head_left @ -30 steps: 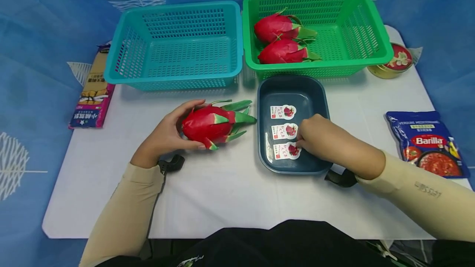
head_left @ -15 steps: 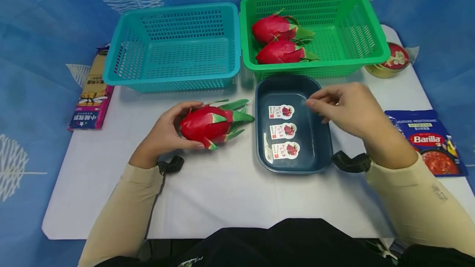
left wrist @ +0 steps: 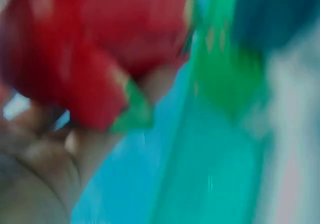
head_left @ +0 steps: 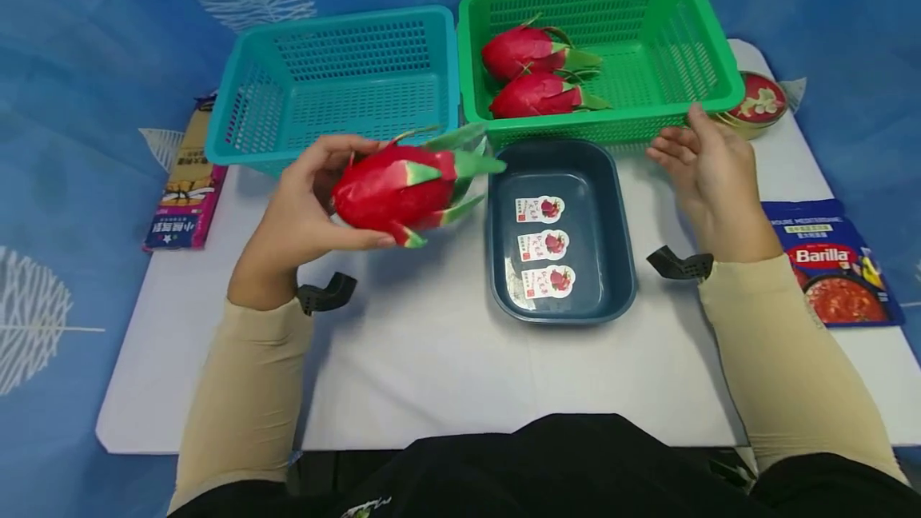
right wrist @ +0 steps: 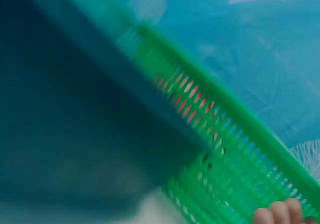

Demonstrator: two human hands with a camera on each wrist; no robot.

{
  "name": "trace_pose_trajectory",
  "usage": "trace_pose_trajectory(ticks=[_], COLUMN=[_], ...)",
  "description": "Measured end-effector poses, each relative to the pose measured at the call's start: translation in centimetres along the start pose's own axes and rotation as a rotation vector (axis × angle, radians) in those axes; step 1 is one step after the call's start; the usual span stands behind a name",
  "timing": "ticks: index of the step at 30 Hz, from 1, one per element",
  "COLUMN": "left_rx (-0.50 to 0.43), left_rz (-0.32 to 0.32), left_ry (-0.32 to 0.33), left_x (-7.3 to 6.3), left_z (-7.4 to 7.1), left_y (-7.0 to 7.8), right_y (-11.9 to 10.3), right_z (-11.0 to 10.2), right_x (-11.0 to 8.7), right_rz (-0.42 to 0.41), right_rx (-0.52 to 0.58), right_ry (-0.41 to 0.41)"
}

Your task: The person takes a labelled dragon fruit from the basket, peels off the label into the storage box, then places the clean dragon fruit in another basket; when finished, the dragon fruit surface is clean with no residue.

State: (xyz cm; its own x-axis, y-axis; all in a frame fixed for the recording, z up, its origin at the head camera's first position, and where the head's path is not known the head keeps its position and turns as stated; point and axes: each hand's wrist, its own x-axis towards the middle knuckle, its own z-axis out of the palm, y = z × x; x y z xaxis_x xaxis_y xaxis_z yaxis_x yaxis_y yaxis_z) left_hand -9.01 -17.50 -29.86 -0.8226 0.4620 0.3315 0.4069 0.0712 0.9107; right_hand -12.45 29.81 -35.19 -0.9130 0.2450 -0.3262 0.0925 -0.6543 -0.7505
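My left hand (head_left: 295, 202) grips a red dragon fruit (head_left: 396, 189) by its rounded end, fingers and thumb on either side. Its green tips point right, overlapping the corner of a dark blue tray (head_left: 604, 278) in the head view. Blurred in the left wrist view, the same fruit (left wrist: 115, 38) fills the upper left. My right hand (head_left: 712, 174) has loosely bent fingers, thumb right at the front rim of the green basket (head_left: 705, 30). Two more dragon fruits (head_left: 543, 94) lie in that basket. Three dragon fruit stickers (head_left: 543, 246) lie in a column in the tray.
A teal basket (head_left: 338, 154) stands beside the green one, behind the left hand. At far left lies a snack package (head_left: 183, 182). On the right are a round tin (head_left: 759, 102) and a blue Barilla pouch (head_left: 827, 262). White table (head_left: 432, 374) shows in front of the tray.
My left hand has raised the dragon fruit off the table and toward the teal basket. My right hand has left the stickers in the tray and moved up and right to the green basket.
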Motion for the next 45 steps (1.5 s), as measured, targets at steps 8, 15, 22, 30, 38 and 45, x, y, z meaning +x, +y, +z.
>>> trace_pose_trajectory(ticks=[8,15,22,30,38,45], left_rx=[0.064,0.178,0.370,0.404,0.489,0.482], left_rz=[0.080,-0.037,-0.276,-0.437,-0.465,-0.529], left_ry=[0.051,0.057,0.141,0.169,0.173,0.155], left_x=[11.2,18.8,24.8,27.9,28.8,29.1], left_z=[10.2,16.9,21.6,24.0,24.2,24.9], left_y=[2.0,1.5,-0.3,-2.1,-3.6,-4.1], right_y=[0.5,1.6,1.8,1.8,2.3,2.1], right_z=[0.2,0.2,-0.2,0.0,0.5,0.4], right_x=[2.1,2.0,2.1,2.0,1.6,1.2], right_rz=[0.035,-0.016,-0.039,-0.060,-0.078,-0.095], right_rx=[0.487,0.502,0.474,0.440,0.380,0.366], right_ry=[0.030,-0.059,-0.061,-0.054,-0.039,-0.019])
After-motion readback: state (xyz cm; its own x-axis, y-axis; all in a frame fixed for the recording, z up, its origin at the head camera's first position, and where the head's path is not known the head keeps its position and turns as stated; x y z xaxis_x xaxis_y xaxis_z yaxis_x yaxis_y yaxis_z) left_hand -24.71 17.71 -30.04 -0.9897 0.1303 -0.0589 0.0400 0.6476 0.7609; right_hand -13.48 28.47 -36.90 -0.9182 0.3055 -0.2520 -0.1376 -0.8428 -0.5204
